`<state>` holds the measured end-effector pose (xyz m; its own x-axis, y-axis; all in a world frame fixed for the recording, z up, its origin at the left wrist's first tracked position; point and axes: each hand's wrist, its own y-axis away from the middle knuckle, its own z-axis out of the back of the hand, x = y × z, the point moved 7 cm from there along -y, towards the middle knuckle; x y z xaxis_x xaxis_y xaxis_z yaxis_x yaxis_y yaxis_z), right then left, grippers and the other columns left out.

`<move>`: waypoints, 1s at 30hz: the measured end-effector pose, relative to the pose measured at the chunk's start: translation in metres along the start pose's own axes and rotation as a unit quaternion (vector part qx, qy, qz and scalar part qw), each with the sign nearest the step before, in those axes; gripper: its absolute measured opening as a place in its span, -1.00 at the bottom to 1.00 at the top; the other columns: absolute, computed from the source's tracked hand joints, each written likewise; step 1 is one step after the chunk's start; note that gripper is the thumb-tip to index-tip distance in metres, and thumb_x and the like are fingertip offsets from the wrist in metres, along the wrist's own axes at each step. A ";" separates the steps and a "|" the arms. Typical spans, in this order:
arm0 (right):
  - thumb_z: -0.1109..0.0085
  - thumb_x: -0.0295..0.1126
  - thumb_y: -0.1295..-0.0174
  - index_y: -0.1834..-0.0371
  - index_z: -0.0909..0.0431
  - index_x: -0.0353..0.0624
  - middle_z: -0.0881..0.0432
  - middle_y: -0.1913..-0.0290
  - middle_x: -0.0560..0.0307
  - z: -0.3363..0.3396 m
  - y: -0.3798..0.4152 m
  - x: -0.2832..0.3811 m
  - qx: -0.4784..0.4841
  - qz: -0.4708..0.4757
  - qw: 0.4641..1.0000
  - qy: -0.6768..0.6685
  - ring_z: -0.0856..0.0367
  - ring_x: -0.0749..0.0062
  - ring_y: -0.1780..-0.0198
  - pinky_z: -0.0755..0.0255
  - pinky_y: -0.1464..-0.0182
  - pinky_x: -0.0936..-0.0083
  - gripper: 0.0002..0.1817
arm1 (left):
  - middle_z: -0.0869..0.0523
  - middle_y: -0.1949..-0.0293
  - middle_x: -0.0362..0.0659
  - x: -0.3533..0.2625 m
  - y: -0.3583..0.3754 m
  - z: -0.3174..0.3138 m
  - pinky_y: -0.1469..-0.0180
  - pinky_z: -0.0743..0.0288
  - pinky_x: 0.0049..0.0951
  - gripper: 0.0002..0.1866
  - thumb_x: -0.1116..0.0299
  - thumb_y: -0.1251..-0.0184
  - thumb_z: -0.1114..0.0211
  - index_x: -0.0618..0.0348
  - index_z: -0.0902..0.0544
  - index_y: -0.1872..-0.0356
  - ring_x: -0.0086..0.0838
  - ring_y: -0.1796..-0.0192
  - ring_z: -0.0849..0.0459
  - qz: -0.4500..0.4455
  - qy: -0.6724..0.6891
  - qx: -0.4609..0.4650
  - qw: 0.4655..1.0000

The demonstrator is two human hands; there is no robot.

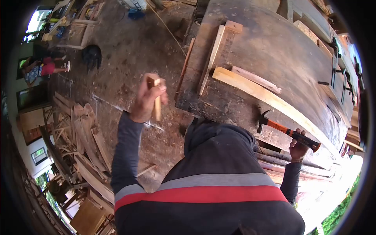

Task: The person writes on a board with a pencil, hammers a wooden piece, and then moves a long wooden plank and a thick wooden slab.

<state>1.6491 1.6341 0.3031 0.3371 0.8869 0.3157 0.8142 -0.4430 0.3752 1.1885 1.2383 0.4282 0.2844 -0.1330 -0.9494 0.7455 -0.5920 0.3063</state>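
Note:
My left hand is closed round a short wooden piece, held off to the left of the workbench and a little blurred. On the right, my right hand grips the black and orange handle of a claw hammer, its metal head pointing toward the bench. A long pale board lies across the bench top, with a shorter pinkish strip beside it. Nearer the bench's left edge are a narrow wooden strip and a small wood block.
The dark workbench stands in front of me. Stacked lumber fills the left side of the floor. Clamps and boards line the far right. A person and a black dog-like shape are at the upper left.

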 end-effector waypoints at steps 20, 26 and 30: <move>-0.05 -0.25 -0.33 0.22 -0.42 -0.22 -0.45 0.59 0.22 -0.028 0.032 -0.126 -0.180 -0.351 0.806 0.442 -0.51 0.47 0.54 -0.42 0.53 0.40 -0.77 | -0.39 -0.30 0.03 0.183 0.010 -0.113 -0.34 -0.23 -0.26 -0.44 0.47 -0.12 -0.31 0.17 -0.43 -0.22 -0.15 -0.32 -0.36 -0.220 -0.414 -0.045 0.882; -0.12 -0.31 -0.29 0.09 -0.44 -0.28 -0.52 0.48 -0.25 -0.156 -0.032 -0.145 0.187 0.004 0.499 0.846 -0.53 -0.08 0.51 -0.34 0.45 0.20 -0.73 | -0.49 -0.15 -0.08 0.177 0.001 -0.111 -0.18 -0.30 -0.22 -0.37 0.34 0.03 -0.46 0.12 -0.52 -0.17 -0.15 -0.12 -0.46 -0.234 -0.432 -0.027 0.870; -0.09 -0.30 -0.33 0.02 -0.43 -0.27 -0.53 0.48 -0.27 -0.207 -0.064 -0.192 0.210 -0.009 0.506 0.836 -0.52 -0.15 0.50 -0.31 0.45 0.15 -0.71 | -0.52 0.00 -0.13 0.191 -0.006 -0.104 -0.06 -0.33 -0.18 -0.51 0.24 -0.01 -0.44 -0.02 -0.60 -0.06 -0.19 -0.03 -0.49 -0.243 -0.456 -0.055 0.854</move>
<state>1.4347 1.4649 0.3987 -0.2580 -0.6165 0.7439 0.9570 -0.0576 0.2842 1.3015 1.2992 0.2525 -0.6250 -0.4869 -0.6102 0.7089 -0.6814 -0.1823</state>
